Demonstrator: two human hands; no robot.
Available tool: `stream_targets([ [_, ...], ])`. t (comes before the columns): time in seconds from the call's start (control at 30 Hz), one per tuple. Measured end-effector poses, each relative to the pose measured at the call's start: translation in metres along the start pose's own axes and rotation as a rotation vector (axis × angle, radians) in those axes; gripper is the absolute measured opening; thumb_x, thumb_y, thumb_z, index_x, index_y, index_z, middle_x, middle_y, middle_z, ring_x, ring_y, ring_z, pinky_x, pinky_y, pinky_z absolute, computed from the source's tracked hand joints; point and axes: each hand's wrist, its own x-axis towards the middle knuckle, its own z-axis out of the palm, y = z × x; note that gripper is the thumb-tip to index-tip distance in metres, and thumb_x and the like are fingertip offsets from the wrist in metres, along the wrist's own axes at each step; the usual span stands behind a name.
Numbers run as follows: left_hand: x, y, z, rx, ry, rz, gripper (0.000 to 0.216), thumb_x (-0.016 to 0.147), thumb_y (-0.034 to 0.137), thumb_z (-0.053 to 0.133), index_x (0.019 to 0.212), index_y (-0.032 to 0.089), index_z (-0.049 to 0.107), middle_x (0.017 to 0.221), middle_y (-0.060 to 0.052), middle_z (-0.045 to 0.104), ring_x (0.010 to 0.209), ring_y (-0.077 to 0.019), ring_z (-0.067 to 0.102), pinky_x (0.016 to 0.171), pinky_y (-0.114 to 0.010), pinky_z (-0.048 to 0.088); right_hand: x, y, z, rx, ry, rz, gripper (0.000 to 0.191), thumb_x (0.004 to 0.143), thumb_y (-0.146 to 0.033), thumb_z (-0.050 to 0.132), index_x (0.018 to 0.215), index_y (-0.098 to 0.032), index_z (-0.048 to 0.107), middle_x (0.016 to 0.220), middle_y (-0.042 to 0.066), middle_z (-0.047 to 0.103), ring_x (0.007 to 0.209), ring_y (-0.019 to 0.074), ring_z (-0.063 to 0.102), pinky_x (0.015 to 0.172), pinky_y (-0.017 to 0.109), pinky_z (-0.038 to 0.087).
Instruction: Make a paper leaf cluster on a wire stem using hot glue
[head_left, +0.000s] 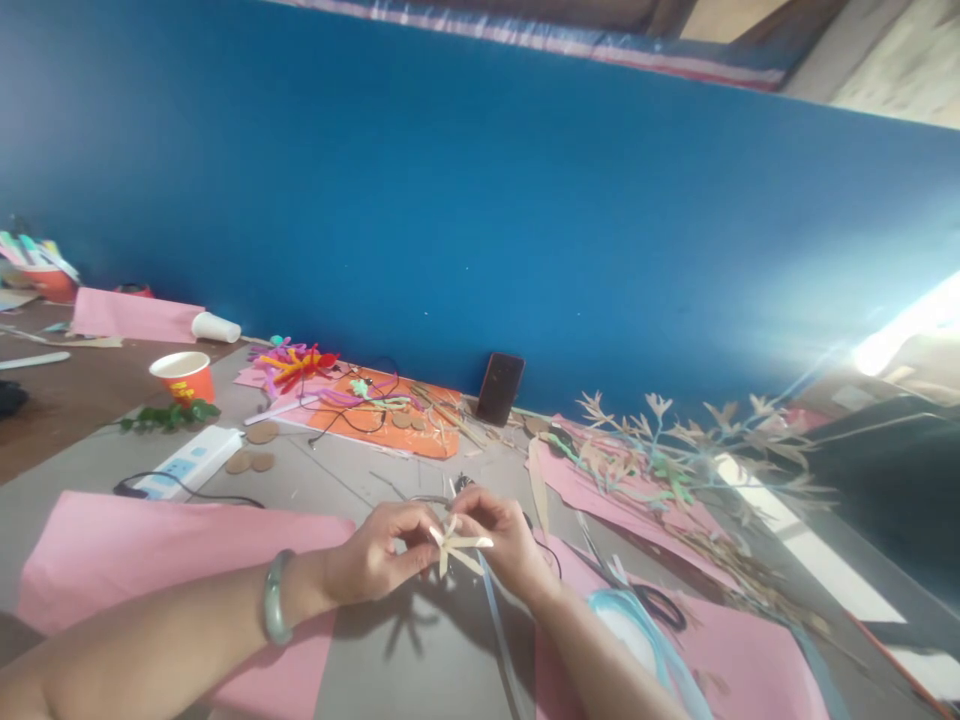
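My left hand (379,552) and my right hand (504,538) meet above the grey table (420,660), both pinched on a small pale star-shaped piece of narrow strips (456,545). A pale blue strip (495,610) hangs down from it toward me. A green bangle (275,598) circles my left wrist. Pink paper (150,550) lies under my left forearm, and more pink paper (720,660) lies to the right.
An orange paper cup (184,375), a white power strip (189,462), an orange sheet with coloured pipe cleaners (360,405), a dark phone (500,388) leaning on the blue wall, and paper branch cut-outs (675,450) lie beyond. Black scissors (660,603) rest at right.
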Motion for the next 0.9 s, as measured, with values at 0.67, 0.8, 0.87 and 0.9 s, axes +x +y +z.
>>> stream_targets([
  [0.67,-0.0015,-0.0024,0.0007,-0.155,-0.065,0.017,0.026,0.088,0.039,0.059,0.088,0.013,0.063,0.087,-0.013,0.071,0.067,-0.0176,0.067,0.064,-0.029,0.054,-0.0046,-0.0076,0.0048,0.107,-0.074,0.023,0.026,0.07,-0.042,0.078,0.069,-0.017,0.069,0.07,0.0,0.059,0.061,0.0109,0.054,0.057,0.022,0.045],
  [0.8,-0.0004,0.0019,0.0008,-0.074,-0.022,-0.002,0.021,0.086,0.034,0.062,0.084,0.013,0.064,0.085,-0.01,0.069,0.067,-0.0154,0.065,0.064,-0.026,0.052,-0.0035,-0.007,0.004,0.088,-0.026,0.069,0.032,0.07,-0.046,0.077,0.069,-0.017,0.064,0.062,-0.002,0.056,0.055,0.0098,0.05,0.053,0.022,0.042],
  [0.87,0.0001,0.0025,0.0017,-0.039,0.029,-0.05,0.019,0.086,0.032,0.062,0.083,0.013,0.063,0.078,-0.007,0.067,0.064,-0.0134,0.062,0.062,-0.024,0.051,-0.0024,-0.0066,0.0007,0.043,0.055,0.05,0.033,0.071,-0.047,0.075,0.069,-0.018,0.062,0.061,-0.002,0.056,0.054,0.01,0.049,0.052,0.022,0.041],
  [0.9,0.0003,0.0018,0.0024,-0.027,0.056,-0.081,0.019,0.087,0.031,0.062,0.085,0.013,0.064,0.075,-0.006,0.067,0.062,-0.0127,0.062,0.061,-0.024,0.051,-0.0019,-0.0066,-0.0016,0.022,0.109,0.028,0.032,0.072,-0.047,0.074,0.069,-0.018,0.061,0.062,-0.002,0.055,0.054,0.0098,0.048,0.051,0.022,0.041],
])
